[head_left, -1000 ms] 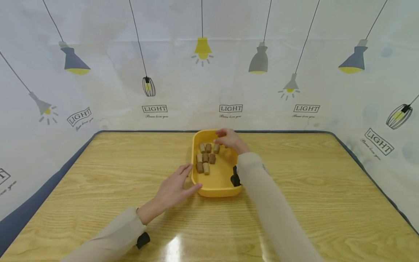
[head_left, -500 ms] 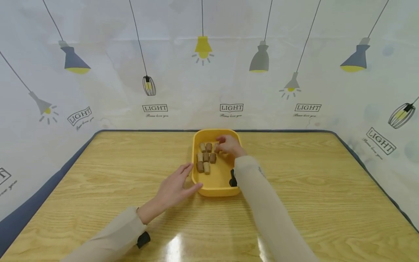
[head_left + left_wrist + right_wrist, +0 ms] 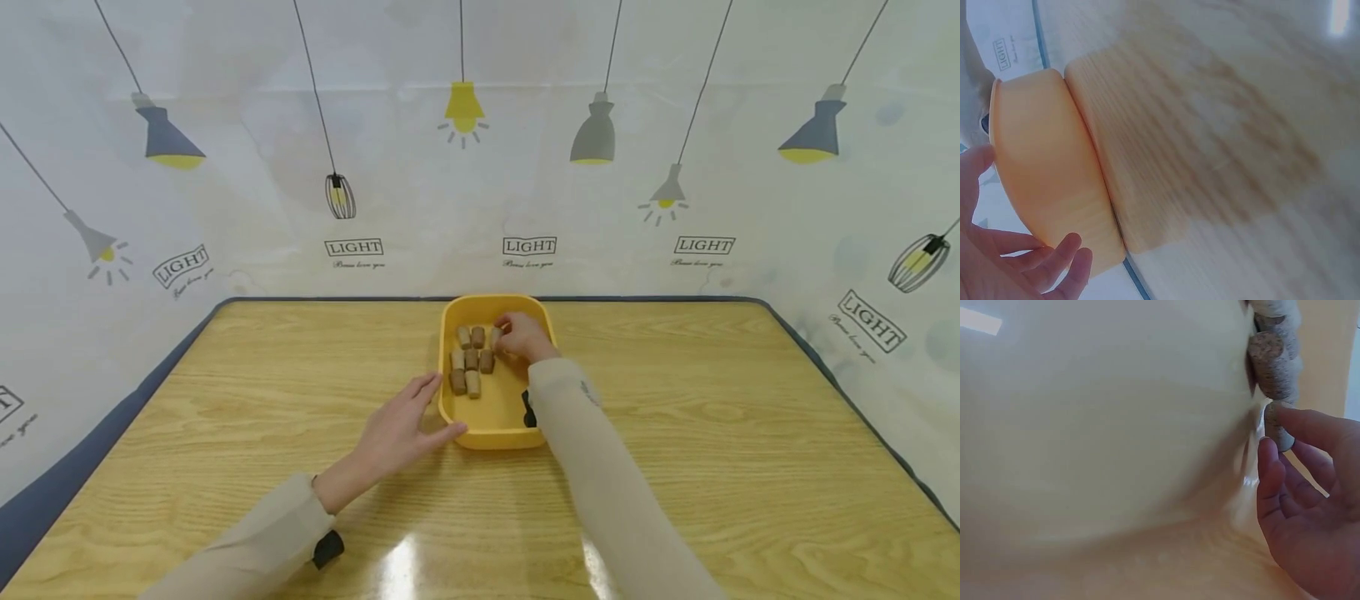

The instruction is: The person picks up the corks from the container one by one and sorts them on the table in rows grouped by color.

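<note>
A yellow rectangular tub [image 3: 501, 440] stands on the table, holding several small tapered cylinders that look like corks, some light tan and some dark brown [image 3: 471, 360]. Inside its back part, my right hand [image 3: 525, 335] pinches a light cork [image 3: 497, 335] between thumb and fingers. Up close in the right wrist view, that cork [image 3: 1277, 428] sits by the end of a row of other corks [image 3: 1271, 359]. My left hand [image 3: 397, 429] rests against the tub's near left corner, its fingers spread along the outer wall [image 3: 1054, 169] and thumb at the rim.
Corks stand in uneven rows along the tub's left side. Bare tub floor [image 3: 504, 404] shows at the front right. Around it spreads a wood-grain table [image 3: 712, 400], with a lamp-printed backdrop [image 3: 420, 167] behind. Each cuff has a black device, one on the left [image 3: 328, 550].
My right hand has come down onto the light cork at the back row and now grips it. My left hand stays at the tub's corner.
</note>
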Demonstrator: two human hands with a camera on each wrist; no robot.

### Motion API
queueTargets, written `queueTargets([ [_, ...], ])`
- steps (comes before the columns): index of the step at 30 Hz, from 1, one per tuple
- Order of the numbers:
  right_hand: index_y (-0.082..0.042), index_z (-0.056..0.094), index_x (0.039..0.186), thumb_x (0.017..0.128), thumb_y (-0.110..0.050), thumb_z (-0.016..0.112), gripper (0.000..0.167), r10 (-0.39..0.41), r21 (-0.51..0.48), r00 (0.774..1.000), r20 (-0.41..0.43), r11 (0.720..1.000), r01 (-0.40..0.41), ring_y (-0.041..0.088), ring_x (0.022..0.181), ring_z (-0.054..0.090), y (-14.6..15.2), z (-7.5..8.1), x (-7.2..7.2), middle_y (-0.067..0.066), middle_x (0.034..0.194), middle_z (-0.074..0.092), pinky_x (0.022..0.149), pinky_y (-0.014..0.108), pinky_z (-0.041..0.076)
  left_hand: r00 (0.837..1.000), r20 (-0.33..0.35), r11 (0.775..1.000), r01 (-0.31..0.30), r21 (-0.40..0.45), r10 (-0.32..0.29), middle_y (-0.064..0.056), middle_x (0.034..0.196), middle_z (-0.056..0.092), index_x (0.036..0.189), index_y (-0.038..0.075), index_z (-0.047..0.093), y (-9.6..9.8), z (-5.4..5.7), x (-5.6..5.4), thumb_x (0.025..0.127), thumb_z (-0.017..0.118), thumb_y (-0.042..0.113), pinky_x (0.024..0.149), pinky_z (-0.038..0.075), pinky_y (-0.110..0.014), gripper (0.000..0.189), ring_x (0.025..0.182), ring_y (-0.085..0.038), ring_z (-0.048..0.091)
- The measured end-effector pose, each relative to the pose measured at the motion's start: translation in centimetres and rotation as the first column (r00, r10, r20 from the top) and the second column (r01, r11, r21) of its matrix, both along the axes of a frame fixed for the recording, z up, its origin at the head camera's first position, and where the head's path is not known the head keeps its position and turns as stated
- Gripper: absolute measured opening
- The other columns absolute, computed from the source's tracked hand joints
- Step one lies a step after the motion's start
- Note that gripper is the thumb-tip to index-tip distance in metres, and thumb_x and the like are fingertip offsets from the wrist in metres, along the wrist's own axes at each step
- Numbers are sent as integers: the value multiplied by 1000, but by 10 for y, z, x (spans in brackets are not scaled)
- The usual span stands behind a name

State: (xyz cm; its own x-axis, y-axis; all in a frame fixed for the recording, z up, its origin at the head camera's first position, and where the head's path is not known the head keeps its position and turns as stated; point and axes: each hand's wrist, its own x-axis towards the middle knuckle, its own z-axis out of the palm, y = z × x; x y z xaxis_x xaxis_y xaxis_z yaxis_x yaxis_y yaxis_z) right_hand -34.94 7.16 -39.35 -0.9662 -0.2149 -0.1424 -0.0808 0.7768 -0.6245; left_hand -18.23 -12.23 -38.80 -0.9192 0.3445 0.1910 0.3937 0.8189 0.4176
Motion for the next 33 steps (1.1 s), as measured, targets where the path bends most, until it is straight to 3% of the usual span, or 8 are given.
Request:
queueTargets([
  [4,-6,57,111,74,-6,62,37,26,-51,999,-46,998,-28,21,89,51,4,-12,-11,10,103,56,74,29,43,1000,-17,1000,3,19,-2,-16,135,34,134,-1,35,0,1,2,79,52,57,87,38,-46,81,117,-32,39],
  [11,-11,59,111,72,-14,69,40,105,-129,990,-98,985,-117,18,87,53,16,-63,-84,7,101,59,68,31,45,998,-57,1000,-1,17,2,-15,133,38,131,0,39,1,0,7,80,54,53,84,40,-47,75,115,-31,41],
  [13,-9,58,110,72,-14,69,39,113,-137,987,-114,982,-129,19,86,54,17,-46,-74,9,101,59,68,30,45,997,-77,1000,-1,13,2,-16,132,39,130,-1,41,1,0,7,81,54,52,83,40,-47,74,114,-32,42],
  [17,-2,54,116,78,-10,64,39,93,-141,994,-60,985,-101,26,96,52,11,41,3,17,110,55,75,31,45,994,-106,1000,-3,-8,2,-15,131,41,129,-1,43,2,0,9,81,55,51,84,40,-45,72,114,-31,43],
  [19,1,50,120,82,-8,60,41,79,-96,996,-31,992,-82,29,102,49,12,65,23,19,116,52,81,33,43,993,-115,1000,-5,-19,3,-15,131,41,128,-1,43,2,0,9,81,54,52,84,41,-45,72,113,-31,43],
  [22,0,52,118,82,-9,60,39,112,-69,992,-58,991,-116,29,102,48,22,74,24,19,114,53,81,33,43,992,-124,1000,-5,-24,2,-15,130,42,128,-2,44,2,0,10,80,55,52,84,41,-44,72,113,-31,44],
  [24,-5,55,115,79,-17,64,39,149,-54,983,-107,986,-156,25,99,50,35,57,1,14,109,56,78,33,44,992,-130,1000,-5,-25,1,-15,130,42,127,-2,44,2,0,10,80,55,52,83,41,-44,72,112,-31,44],
  [33,0,52,118,82,-12,60,39,212,5,963,-168,977,-214,31,108,45,65,70,12,18,114,52,89,41,37,987,-159,1000,-1,-26,-3,-13,131,42,127,-1,45,4,-1,9,79,55,53,80,43,-44,74,111,-31,45],
])
